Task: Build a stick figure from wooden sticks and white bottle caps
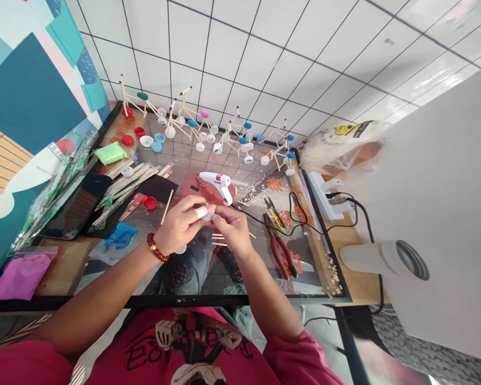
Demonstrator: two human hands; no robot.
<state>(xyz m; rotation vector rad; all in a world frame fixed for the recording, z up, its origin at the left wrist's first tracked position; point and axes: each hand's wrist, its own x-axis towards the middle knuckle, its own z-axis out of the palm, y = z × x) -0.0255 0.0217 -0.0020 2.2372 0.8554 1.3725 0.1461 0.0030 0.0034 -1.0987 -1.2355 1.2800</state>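
Above the middle of the glass table, my left hand (182,222) and my right hand (233,227) meet, pinching a small white bottle cap (209,215) between their fingertips. A white wrap goes round one left finger. Partly covered by the left hand, another white cap (180,249) shows below it. Just beyond my fingers a white glue gun (220,184) lies on a red patch. Several short wooden sticks (219,238) lie beneath my right hand, and a single longer stick (167,207) is left of my hands.
Small stick-and-cap bicycles (228,139) line the back edge. Red-handled pliers (279,248) and a small cutting tool (275,214) lie right, near the black cord (260,220). At left are a phone (78,206), wooden sticks (124,187), coloured clay packets (111,153) and a red cap (149,202).
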